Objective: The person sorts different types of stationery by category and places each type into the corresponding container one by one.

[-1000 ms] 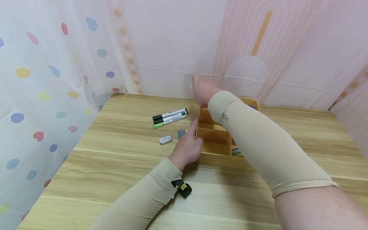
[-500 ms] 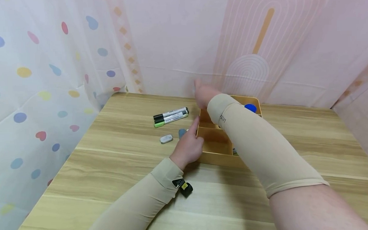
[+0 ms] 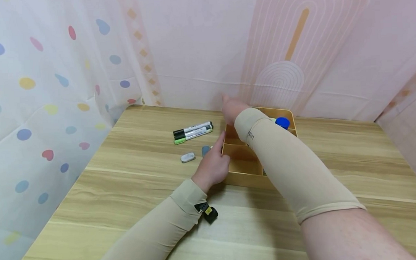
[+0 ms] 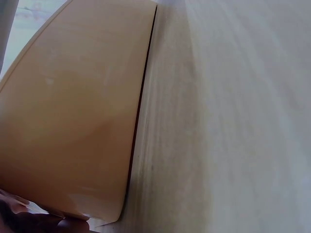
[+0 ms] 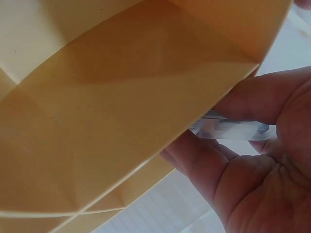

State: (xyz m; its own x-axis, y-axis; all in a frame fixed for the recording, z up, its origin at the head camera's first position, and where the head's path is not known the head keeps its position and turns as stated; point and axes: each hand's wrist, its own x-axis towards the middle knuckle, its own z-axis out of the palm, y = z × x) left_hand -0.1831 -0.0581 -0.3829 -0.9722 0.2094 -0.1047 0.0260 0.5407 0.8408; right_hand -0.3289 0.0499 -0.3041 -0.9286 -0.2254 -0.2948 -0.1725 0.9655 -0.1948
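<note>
My left hand (image 3: 213, 166) grips the left wall of a yellow divided storage box (image 3: 247, 180), with the index finger stretched along that wall and the thumb over the rim. In the left wrist view the box's smooth outer wall (image 4: 82, 116) takes up most of the left side. My right hand (image 3: 233, 108) is at the box's back left corner. Up close, the right hand (image 5: 257, 179) pinches a small clear-and-silver piece (image 5: 235, 128) between thumb and fingers, beside a compartment wall. Most of that piece is hidden, so its kind cannot be told.
Left of the box lie several markers (image 3: 194, 132), black-capped and green-capped, side by side. Nearer are a small white oval piece (image 3: 188, 157) and a blue piece (image 3: 205, 150), partly hidden by the left hand. A blue round-topped thing (image 3: 282, 122) stands in the box. A curtain (image 3: 191, 50) hangs behind.
My right hand has come slightly down and right, closer to the box, and its forearm has shifted, so more of the blue thing shows. The left hand stays at the box's side.
</note>
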